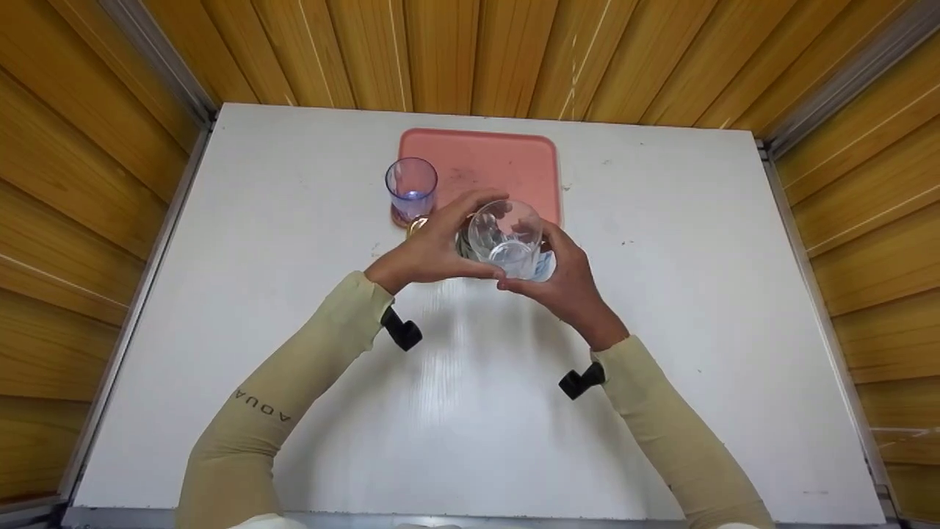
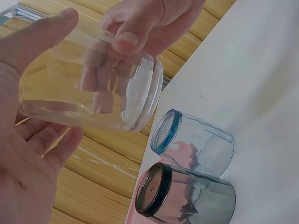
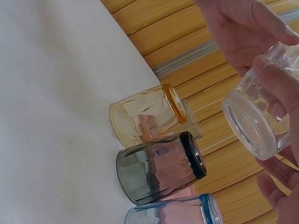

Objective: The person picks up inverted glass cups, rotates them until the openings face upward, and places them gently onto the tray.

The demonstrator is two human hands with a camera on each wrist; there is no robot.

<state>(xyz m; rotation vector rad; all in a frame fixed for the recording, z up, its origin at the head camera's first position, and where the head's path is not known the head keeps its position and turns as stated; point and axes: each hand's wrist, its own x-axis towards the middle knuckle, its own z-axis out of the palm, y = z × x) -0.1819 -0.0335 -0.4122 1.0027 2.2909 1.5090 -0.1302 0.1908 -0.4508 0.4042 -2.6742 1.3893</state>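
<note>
A clear faceted tumbler (image 1: 505,239) is held upright above the table, its thick base downward, between my two hands. My left hand (image 1: 433,246) grips it from the left, thumb along the near side and fingers round the far side. From the right, my right hand (image 1: 565,272) holds it with thumb and curled fingers; the thumbs come close together in front. Below stand upside-down tumblers: an amber one (image 3: 147,114), a smoky grey one (image 3: 149,170) and a blue one (image 2: 205,144). In the head view my hands and the clear tumbler mostly hide these three.
A pink tray (image 1: 507,158) lies at the back middle of the white table (image 1: 661,257). A purple tumbler (image 1: 411,187) stands upright at the tray's left side, behind my left hand. Wood-patterned walls (image 1: 440,59) rise behind the table and at both sides.
</note>
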